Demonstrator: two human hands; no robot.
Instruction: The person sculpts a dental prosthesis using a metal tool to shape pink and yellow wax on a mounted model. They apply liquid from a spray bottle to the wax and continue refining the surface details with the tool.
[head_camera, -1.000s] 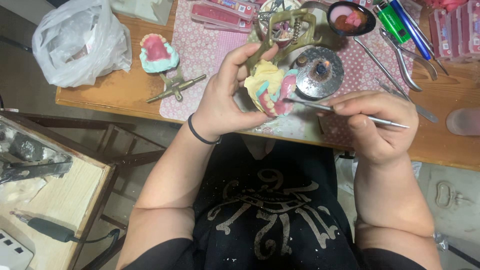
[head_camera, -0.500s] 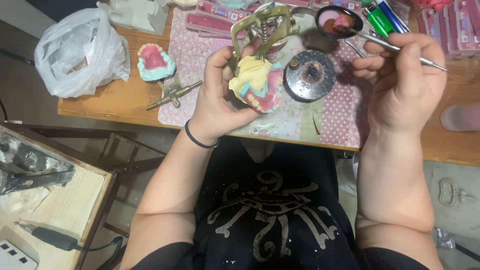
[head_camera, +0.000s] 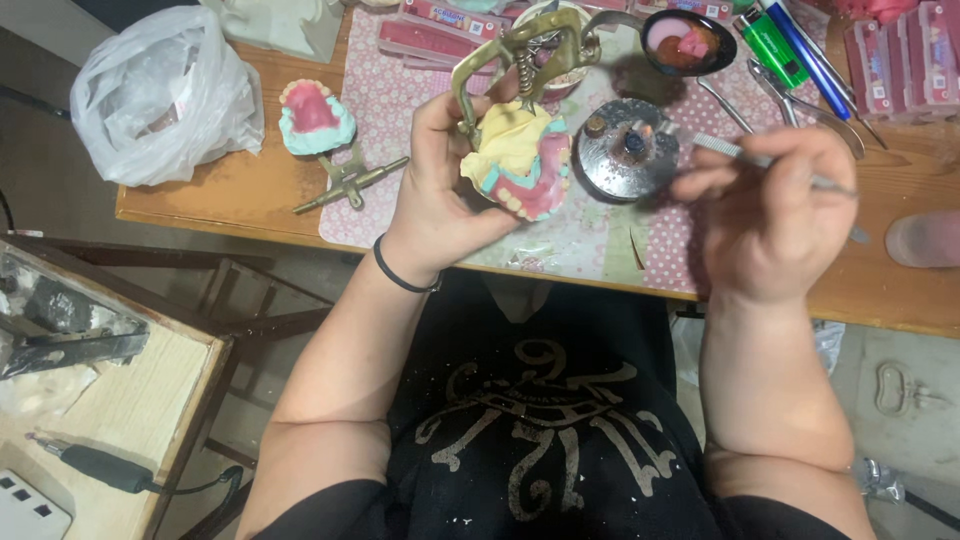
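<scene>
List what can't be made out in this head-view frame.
- Underside of the denture model: hidden by the left hand gripping it.
- Tip of the metal wax tool: too small to tell whether it touches the round burner; its shaft is partly covered by the right hand.
- Pink tooth-card boxes: cut off by the top and right edges.
- White plastic bag: contents hidden by its folds.

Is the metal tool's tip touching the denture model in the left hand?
Apart. The head view shows the metal tool over the round burner, tabletop between it and the denture model.
</scene>
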